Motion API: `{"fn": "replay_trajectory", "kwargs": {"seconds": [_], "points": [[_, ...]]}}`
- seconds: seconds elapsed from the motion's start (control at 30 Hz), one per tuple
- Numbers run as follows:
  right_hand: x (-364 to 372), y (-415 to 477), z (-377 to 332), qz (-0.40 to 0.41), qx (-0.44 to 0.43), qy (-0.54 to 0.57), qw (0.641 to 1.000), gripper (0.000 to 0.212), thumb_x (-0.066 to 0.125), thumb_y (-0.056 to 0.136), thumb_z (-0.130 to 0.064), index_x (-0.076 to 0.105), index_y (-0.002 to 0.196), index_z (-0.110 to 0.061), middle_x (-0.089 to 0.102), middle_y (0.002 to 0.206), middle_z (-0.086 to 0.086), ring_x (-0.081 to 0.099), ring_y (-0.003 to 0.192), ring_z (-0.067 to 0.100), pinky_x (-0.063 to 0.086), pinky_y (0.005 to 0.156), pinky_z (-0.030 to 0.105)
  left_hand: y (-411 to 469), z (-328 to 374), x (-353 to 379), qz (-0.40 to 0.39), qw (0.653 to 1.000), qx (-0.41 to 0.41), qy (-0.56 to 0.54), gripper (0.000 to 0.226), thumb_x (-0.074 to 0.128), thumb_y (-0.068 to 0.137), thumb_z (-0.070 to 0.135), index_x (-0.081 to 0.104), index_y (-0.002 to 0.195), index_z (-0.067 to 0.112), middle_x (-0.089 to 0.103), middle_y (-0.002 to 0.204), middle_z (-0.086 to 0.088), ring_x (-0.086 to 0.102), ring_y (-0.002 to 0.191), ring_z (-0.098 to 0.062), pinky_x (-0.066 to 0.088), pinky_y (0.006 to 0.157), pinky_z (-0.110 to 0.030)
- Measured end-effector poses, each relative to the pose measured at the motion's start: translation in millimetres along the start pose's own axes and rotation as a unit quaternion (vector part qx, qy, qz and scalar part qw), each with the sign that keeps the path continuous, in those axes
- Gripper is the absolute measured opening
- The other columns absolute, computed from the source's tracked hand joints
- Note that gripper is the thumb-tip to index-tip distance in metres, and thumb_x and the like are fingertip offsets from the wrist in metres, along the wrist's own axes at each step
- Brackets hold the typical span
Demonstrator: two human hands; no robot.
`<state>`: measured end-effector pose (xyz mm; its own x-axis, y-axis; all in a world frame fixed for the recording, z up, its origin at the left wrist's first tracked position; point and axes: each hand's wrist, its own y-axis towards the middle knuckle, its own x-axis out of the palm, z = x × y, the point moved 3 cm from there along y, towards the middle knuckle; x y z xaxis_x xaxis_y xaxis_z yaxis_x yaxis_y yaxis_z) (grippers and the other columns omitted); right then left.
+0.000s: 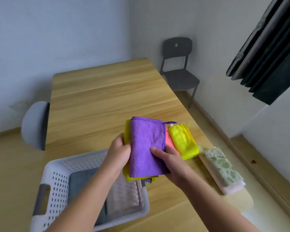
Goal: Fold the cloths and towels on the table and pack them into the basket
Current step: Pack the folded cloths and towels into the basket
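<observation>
Forearms reach over the white perforated basket (57,186), left hand (119,148) and right hand (167,159) each pinching a side of the folded purple cloth (146,144) stacked on a yellow cloth (126,131), above its far corner. Loosen either grip and I reckon the stack slides apart. Grey towel (80,181) and checked towel (124,195) crowd the basket floor; a floral cloth (223,166) waits on the table (99,97).

Far ahead of me a dark chair (179,71) stands in the room corner, its back near the wall. On my L is a pale grey chair (34,124); I see only its rounded back. Top R hangs a dark curtain (266,52) w/ many folds. The walls (57,30) are whitish, and the floor (10,164) is light wood.
</observation>
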<state>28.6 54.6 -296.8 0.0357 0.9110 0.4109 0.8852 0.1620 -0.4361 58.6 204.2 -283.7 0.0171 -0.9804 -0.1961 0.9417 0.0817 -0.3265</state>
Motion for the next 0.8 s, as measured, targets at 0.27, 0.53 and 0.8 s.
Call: {"fn": "replay_trajectory", "kwargs": {"seconds": [0.27, 0.53, 0.8], "points": [[108.4, 8.7, 132.1, -0.002, 0.128, -0.150, 0.980, 0.013, 0.061, 0.086, -0.003, 0.061, 0.092, -0.015, 0.068, 0.095, 0.006, 0.063, 0.083, 0.018, 0.053, 0.080, 0.033, -41.5, -110.6, -137.5, 0.030, 0.985, -0.143, 0.088, 0.020, 0.058, 0.070, 0.020, 0.063, 0.089, 0.014, 0.070, 0.086, -0.004, 0.064, 0.083, -0.023, 0.050, 0.073, -0.034], [127.5, 48.8, 204.3, 0.060, 0.200, -0.302, 0.930, 0.017, 0.064, 0.078, -0.001, 0.062, 0.094, -0.007, 0.062, 0.080, 0.008, 0.056, 0.068, 0.016, 0.045, 0.058, 0.022, -23.8, -156.7, -157.3, 0.096, 0.901, -0.201, 0.372, 0.029, 0.044, 0.090, 0.007, 0.047, 0.118, -0.001, 0.054, 0.124, -0.022, 0.051, 0.116, -0.036, 0.042, 0.090, -0.038], [125.0, 62.1, 205.2, 0.069, 0.184, -0.403, 0.894, 0.015, 0.067, 0.073, -0.010, 0.060, 0.087, -0.010, 0.061, 0.090, 0.009, 0.059, 0.084, 0.020, 0.051, 0.066, 0.029, -19.5, -167.4, -161.5, 0.137, 0.886, -0.198, 0.397, 0.035, 0.025, 0.095, 0.002, 0.038, 0.128, 0.004, 0.045, 0.134, -0.018, 0.047, 0.120, -0.036, 0.040, 0.095, -0.042]]}}
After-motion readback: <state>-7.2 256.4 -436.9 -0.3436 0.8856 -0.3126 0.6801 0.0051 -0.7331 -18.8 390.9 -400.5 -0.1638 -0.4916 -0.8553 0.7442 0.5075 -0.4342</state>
